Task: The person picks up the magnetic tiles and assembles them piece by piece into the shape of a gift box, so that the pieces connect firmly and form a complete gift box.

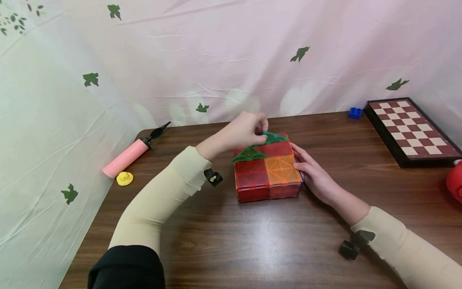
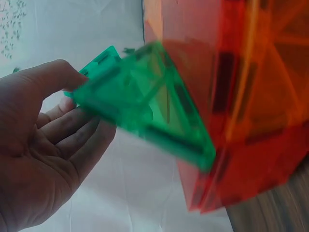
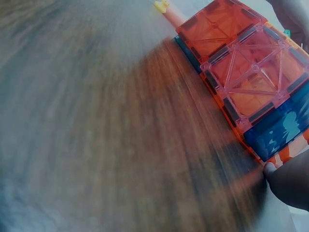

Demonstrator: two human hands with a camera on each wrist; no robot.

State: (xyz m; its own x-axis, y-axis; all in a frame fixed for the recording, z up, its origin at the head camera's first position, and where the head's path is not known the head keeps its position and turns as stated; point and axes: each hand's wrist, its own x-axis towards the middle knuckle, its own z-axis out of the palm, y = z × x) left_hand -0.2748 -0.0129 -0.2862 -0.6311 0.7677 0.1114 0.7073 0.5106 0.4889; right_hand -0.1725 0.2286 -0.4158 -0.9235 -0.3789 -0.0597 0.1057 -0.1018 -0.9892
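Observation:
A low box of see-through magnetic tiles (image 1: pixel 252 173), mostly red with an orange tile on top, stands on the wooden table. Two green triangular tiles sit on its top. My left hand (image 1: pixel 248 128) reaches across the far side and pinches the farther green triangle (image 1: pixel 277 138) between thumb and fingers. The nearer green triangle (image 1: pixel 249 154) slants up from the top at the left; in the left wrist view this green triangle (image 2: pixel 145 96) overlaps the fingertips. Against the box's right side rests my right hand (image 1: pixel 317 176), thumb near its top edge. A blue tile (image 3: pixel 277 125) shows in the box's side.
A pink pump (image 1: pixel 126 157) with a black nozzle and a yellow rubber duck (image 1: pixel 124 178) lie at the left. On the right are a checkered board (image 1: pixel 415 128), a blue brick (image 1: pixel 355 113) and a red object (image 1: pixel 455 182). A pale curtain (image 1: pixel 216 52) hangs behind the table.

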